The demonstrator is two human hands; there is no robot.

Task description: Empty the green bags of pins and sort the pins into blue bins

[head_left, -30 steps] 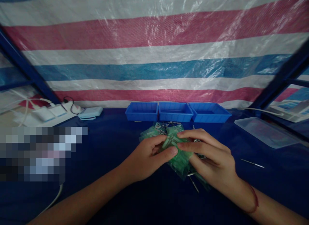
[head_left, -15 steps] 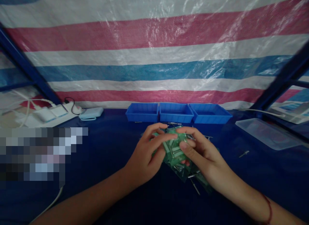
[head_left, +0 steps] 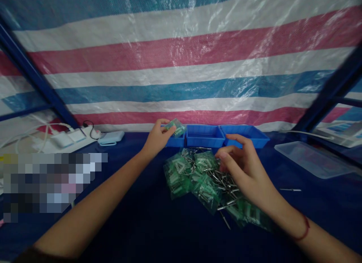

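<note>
The left hand (head_left: 161, 136) is closed on one small clear plastic packet with green contents (head_left: 176, 127), pinched between thumb and fingers at the left bin (head_left: 175, 142), covering much of it. That bin is one of three open blue plastic bins standing in a row along the back of the dark blue tabletop; the middle bin (head_left: 205, 142) and the right bin (head_left: 259, 143) are the other two.

The right hand (head_left: 240, 161) is released, its fingers loosely curled and parted, with nothing visible in its grasp. It is over the right side of a single pile, where at least four more green packets (head_left: 205, 191) lie around and against many loose, thin silver metal pins (head_left: 223, 180), too overlapped to count. One pin sticks out at the pile's near edge, and one lone silver pin (head_left: 290, 189) lies apart to the right.

Farther right is one shallow translucent plastic tray or lid (head_left: 308, 159). At the back left are one light blue rectangular object (head_left: 111, 138) and one white power strip (head_left: 70, 138) with at least two white adapters plugged in. One dark red cord (head_left: 306, 229) circles the right wrist. Behind everything hangs one striped red, white and blue sheet (head_left: 181, 59).
</note>
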